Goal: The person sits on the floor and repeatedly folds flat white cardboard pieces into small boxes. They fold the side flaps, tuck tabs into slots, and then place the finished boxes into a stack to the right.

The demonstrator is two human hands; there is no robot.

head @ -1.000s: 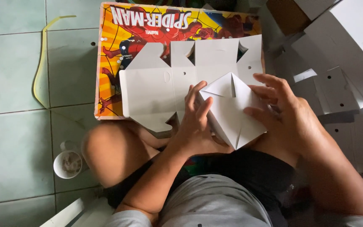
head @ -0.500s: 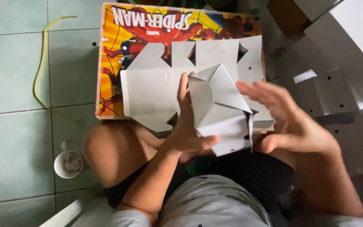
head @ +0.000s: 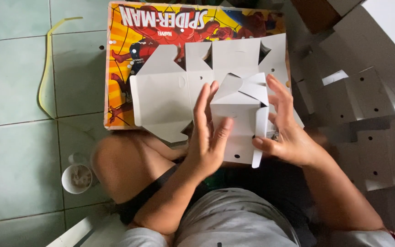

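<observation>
The person sat on a green tiled floor (head: pixel 19 151) and held a half-folded white cardboard box (head: pixel 238 123) between both hands, above the lap. The left hand (head: pixel 209 137) lay flat against the box's left side, its fingers (head: pixel 202 103) straight, close together and pointing up, with the thumb pressed on the front panel. The right hand (head: pixel 286 132) cupped the right side, its fingers (head: pixel 277 93) loosely spread along the edge and the thumb resting against a narrow side flap (head: pixel 259 137) that hung down. The box's top flaps stood partly open. Behind it, a flat unfolded white box blank (head: pixel 161 98) lay on a colourful printed board (head: pixel 124 59) on the floor. A heap of finished white boxes (head: pixel 366 87) sat to the right, near the right arm. A small white cup (head: pixel 76 178) stood by the left knee, and a yellow strip (head: pixel 46 68) curved across the tiles well to the left.
</observation>
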